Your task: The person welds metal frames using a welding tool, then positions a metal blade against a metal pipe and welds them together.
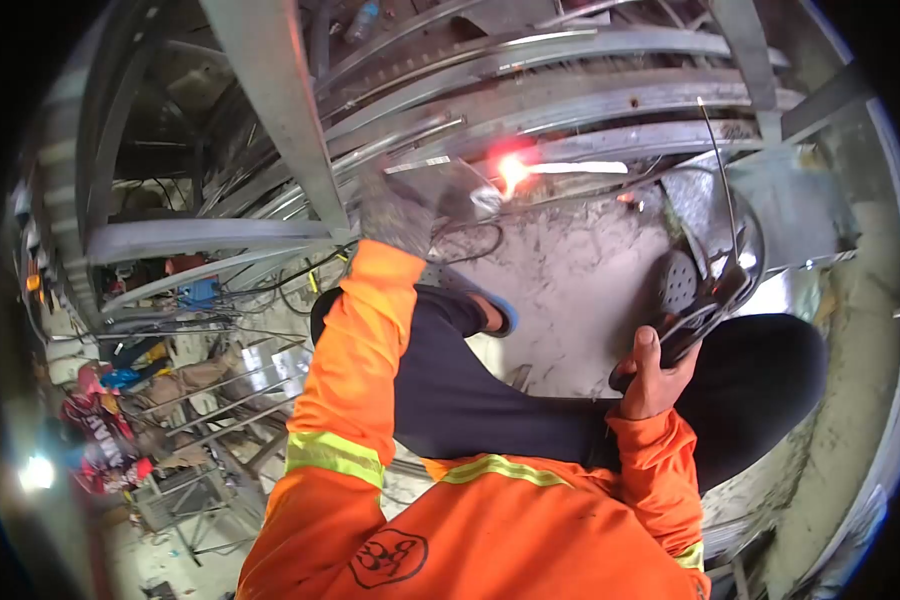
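My right hand is wrapped around a dark welding electrode holder above my right thigh. A thin welding electrode points up and away from it. My left hand, in a grey work glove, reaches forward at the left and is smeared by motion. Just beside it is a blurred grey flat piece; whether the glove grips it I cannot tell. A bright red-orange glow shows right of that piece, at the near edge of the stacked metal bars.
An upright steel post and a crossbar stand close to my left arm. Cables lie on the dusty floor. Clothes and rags are piled at the left, near a bright light. Sheet metal lies at the right.
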Available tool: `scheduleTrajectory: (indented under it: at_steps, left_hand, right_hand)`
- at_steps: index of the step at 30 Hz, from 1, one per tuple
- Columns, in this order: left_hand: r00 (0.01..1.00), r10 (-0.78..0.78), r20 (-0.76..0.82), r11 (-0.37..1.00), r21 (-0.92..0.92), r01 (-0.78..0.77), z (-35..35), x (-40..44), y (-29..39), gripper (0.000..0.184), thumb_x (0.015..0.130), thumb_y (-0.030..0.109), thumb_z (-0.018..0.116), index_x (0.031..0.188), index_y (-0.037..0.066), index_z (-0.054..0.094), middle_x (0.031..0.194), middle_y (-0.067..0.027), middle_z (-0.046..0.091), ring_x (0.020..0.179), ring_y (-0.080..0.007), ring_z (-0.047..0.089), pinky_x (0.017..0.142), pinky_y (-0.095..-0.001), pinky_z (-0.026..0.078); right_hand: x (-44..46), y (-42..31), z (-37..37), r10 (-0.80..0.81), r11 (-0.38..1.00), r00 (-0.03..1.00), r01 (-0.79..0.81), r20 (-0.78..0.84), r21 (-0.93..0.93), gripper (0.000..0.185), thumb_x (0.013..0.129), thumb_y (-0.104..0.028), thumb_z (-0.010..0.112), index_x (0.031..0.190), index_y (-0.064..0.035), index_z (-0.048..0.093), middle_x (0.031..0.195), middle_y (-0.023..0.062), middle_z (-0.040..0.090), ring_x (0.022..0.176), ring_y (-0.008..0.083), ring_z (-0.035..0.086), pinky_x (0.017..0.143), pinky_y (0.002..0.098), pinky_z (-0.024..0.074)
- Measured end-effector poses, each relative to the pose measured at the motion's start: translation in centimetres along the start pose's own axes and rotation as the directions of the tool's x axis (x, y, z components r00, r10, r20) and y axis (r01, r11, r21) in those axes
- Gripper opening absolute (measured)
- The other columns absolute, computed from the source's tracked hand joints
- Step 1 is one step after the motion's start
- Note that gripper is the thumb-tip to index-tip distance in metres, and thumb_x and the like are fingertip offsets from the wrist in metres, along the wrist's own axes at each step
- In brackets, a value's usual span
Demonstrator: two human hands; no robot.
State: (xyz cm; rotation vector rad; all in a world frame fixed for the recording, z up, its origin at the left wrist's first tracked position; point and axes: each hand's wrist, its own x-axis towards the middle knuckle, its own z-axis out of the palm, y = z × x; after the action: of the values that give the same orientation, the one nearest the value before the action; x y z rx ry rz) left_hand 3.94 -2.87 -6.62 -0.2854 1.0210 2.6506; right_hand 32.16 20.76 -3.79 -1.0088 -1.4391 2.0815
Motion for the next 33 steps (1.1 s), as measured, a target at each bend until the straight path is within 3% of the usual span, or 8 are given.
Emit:
scheduleTrajectory:
  at_steps: [9,11,15,18,21,27,29,33]
  left_hand:
    - [0.846,0.500,-0.185,0.865,0.064,-0.498,12.2,-15.1,5.8,0.026,0.091,0.029,0.064,0.075,0.019,0.045,0.066,0.0069,0.036,0.059,-0.0109,0.033,0.057,-0.0282,0.032]
    - [0.787,0.517,0.336,0.851,-0.102,-0.515,11.0,-17.3,12.5,0.028,0.089,0.028,0.064,0.072,0.018,0.045,0.063,0.0057,0.036,0.058,-0.0115,0.034,0.056,-0.0295,0.034]
    - [0.400,0.823,0.404,0.417,0.049,-0.908,15.3,-23.8,23.6,0.025,0.089,0.029,0.061,0.073,0.011,0.057,0.065,-0.0020,0.053,0.062,-0.0184,0.053,0.059,-0.0368,0.047]
    - [0.161,0.893,0.421,0.295,-0.274,-0.916,17.0,-26.2,28.1,0.022,0.088,0.028,0.059,0.082,0.008,0.062,0.075,-0.0086,0.062,0.072,-0.0278,0.062,0.066,-0.0474,0.054]
    - [0.182,0.960,0.215,0.220,-0.168,-0.961,22.1,-27.4,29.7,0.024,0.088,0.028,0.058,0.095,0.006,0.062,0.089,-0.0129,0.065,0.078,-0.0334,0.065,0.075,-0.0557,0.055]
    - [0.168,0.985,0.039,0.171,-0.354,-0.920,23.1,-17.6,35.6,0.027,0.085,0.023,0.059,0.103,0.003,0.056,0.100,-0.0124,0.062,0.088,-0.0291,0.062,0.085,-0.0439,0.052]
    - [0.189,0.980,0.054,0.195,-0.384,-0.902,23.4,-14.5,35.0,0.025,0.085,0.021,0.059,0.101,0.003,0.056,0.098,-0.0112,0.061,0.088,-0.0277,0.061,0.084,-0.0405,0.052]
    - [-0.038,0.960,0.277,-0.036,-0.011,-0.999,20.9,-11.3,34.1,0.015,0.088,0.014,0.061,0.096,0.003,0.054,0.089,-0.0056,0.053,0.085,-0.0178,0.053,0.081,-0.0330,0.048]
  right_hand:
    - [-1.0,-0.9,-2.6,-0.011,0.999,0.995,0.016,-0.103,0.047,0.031,0.094,-0.028,0.063,0.113,-0.0086,0.048,0.062,-0.0018,0.045,0.042,0.0072,0.041,0.037,0.0234,0.0352]
    - [-0.3,0.5,-3.0,-0.065,0.998,0.993,0.063,-0.099,-0.025,0.037,0.092,-0.029,0.065,0.117,-0.0084,0.046,0.063,-0.0024,0.045,0.041,0.0070,0.040,0.036,0.0233,0.0347]
    - [0.4,1.8,-2.3,-0.077,0.994,0.996,0.075,-0.034,-0.076,0.044,0.087,-0.031,0.071,0.114,-0.0067,0.047,0.068,-0.0005,0.047,0.041,0.0074,0.040,0.036,0.0234,0.0336]
    - [-0.2,0.9,-0.6,-0.129,0.990,0.992,0.130,0.016,-0.062,0.044,0.086,-0.031,0.073,0.112,-0.0061,0.047,0.069,0.0007,0.047,0.039,0.0081,0.039,0.035,0.0241,0.0326]
    - [-0.1,1.9,0.0,-0.152,0.984,0.985,0.159,0.084,-0.082,0.046,0.085,-0.031,0.075,0.111,-0.0056,0.047,0.069,0.0015,0.047,0.038,0.0093,0.038,0.035,0.0248,0.0321]
    - [0.2,2.9,1.1,-0.071,0.988,0.988,0.089,0.140,-0.130,0.058,0.082,-0.035,0.078,0.117,-0.0023,0.045,0.070,0.0043,0.050,0.037,0.0119,0.041,0.035,0.0279,0.0352]
    - [0.1,2.6,1.2,0.048,0.985,0.992,-0.029,0.113,-0.169,0.100,0.076,-0.037,0.083,0.147,0.0024,0.024,0.077,0.0087,0.054,0.041,0.0136,0.041,0.038,0.0288,0.0344]
    - [0.2,2.5,1.8,0.057,0.986,0.989,-0.034,0.134,-0.165,0.105,0.077,-0.035,0.082,0.150,0.0046,0.017,0.086,0.0152,0.057,0.042,0.0151,0.043,0.040,0.0295,0.0354]
